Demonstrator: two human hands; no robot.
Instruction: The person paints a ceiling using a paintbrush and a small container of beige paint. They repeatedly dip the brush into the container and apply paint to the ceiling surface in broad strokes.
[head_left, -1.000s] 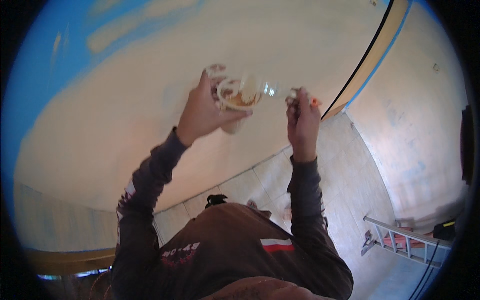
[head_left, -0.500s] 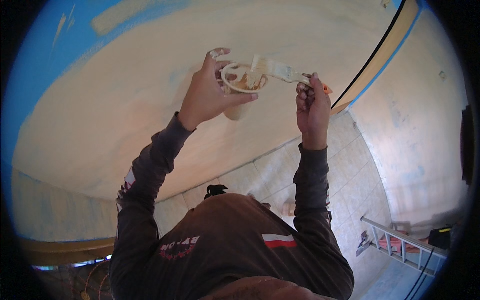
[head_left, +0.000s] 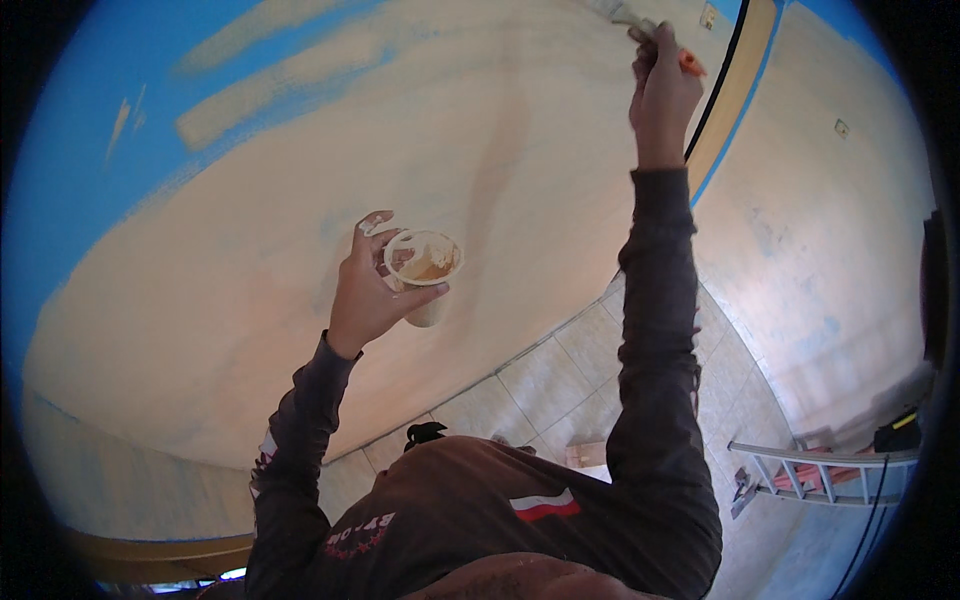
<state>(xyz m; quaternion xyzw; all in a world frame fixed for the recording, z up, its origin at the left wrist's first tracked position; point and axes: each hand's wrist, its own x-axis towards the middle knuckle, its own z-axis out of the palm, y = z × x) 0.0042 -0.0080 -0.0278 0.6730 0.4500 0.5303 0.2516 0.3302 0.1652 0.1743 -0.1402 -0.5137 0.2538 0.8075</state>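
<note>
My left hand grips a plastic cup holding cream-coloured paint, with smears around its rim and paint on my fingers. My right hand is raised high at the upper right, closed round a paintbrush with an orange-ended handle; its bristles point up-left at the wall, and whether they touch it is unclear. The wall is mostly cream, with bright blue areas and cream strokes across the blue at the upper left.
A tan strip with a dark edge runs down the corner toward the tiled floor. An adjoining wall has a small outlet. An aluminium ladder lies at the lower right beside dark items and cables.
The brush has left the cup and risen with my right hand to the upper right. My left hand and the cup have shifted lower and leftward in view.
</note>
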